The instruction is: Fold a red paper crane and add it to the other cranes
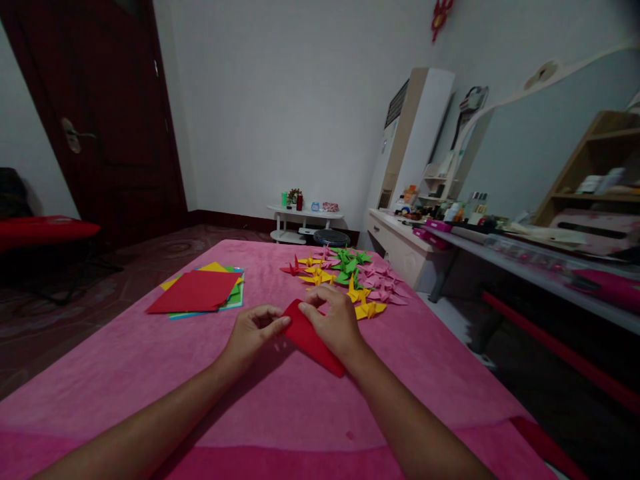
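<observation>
A folded piece of red origami paper [313, 340] is held just over the pink cloth, slanting down toward the right. My left hand [257, 328] pinches its left corner between thumb and fingers. On the upper edge, my right hand [334, 319] is closed with the thumb on top and the fingers curled behind. Beyond my right hand lie several folded paper cranes: yellow cranes [369, 309], green cranes [350, 263], pink cranes [383, 283] and a red crane [294, 267]. Left of my hands rests a stack of square coloured paper [195, 291], a red sheet uppermost.
The table under the pink cloth [240, 407] fills the foreground. At right stands a white dressing table [400, 230] with bottles and boxes, beside a long shelf [525, 273]. A small white stand [305, 213] is by the far wall. A red-covered seat [47, 230] is at left.
</observation>
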### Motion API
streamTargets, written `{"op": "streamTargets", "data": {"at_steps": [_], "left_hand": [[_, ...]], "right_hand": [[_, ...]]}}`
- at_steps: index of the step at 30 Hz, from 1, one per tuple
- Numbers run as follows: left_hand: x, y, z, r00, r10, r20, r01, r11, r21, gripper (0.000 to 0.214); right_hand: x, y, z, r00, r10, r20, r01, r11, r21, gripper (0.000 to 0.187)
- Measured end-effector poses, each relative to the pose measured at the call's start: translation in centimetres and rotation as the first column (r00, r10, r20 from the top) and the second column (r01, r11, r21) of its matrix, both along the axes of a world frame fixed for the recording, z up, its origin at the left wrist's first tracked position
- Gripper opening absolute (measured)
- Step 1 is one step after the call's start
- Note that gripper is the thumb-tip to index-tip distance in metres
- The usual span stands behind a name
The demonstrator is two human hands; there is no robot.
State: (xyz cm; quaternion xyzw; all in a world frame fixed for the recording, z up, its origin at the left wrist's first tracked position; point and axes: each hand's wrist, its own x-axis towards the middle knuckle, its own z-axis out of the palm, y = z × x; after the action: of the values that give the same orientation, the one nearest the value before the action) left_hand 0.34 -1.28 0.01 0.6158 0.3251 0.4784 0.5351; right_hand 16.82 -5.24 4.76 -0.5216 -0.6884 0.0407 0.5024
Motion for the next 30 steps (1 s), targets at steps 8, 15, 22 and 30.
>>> {"op": "streamTargets", "data": {"at_steps": [8,15,22,30], "left_hand": [[0.0,-0.6,0.5,0.997,-0.074,0.014,0.074,0.997,-0.013,0.028],[-0.3,-0.5,1.8,0.999,-0.012,0.033,0.011,1.0,0.028,0.031],[-0.5,-0.3,2.0,0.999,-0.047,-0.022,0.049,0.996,0.078,0.033],[-0.5,-0.3,1.7,0.996,-0.09,0.027,0.091,0.995,-0.045,0.03]], "right_hand": [[0.1,0.1,0.0,0.993,0.084,-0.089,-0.096,0.984,-0.147,0.013],[-0.6,-0.4,0.4,0.982,0.175,-0.07,-0.185,0.962,-0.199,0.009],[-0.7,-0.6,0.4,0.98,0.195,-0.045,-0.2,0.957,-0.211,0.01],[-0.7,-0.4,0.0,0.978,0.205,-0.03,-0.207,0.96,-0.19,0.008]]}}
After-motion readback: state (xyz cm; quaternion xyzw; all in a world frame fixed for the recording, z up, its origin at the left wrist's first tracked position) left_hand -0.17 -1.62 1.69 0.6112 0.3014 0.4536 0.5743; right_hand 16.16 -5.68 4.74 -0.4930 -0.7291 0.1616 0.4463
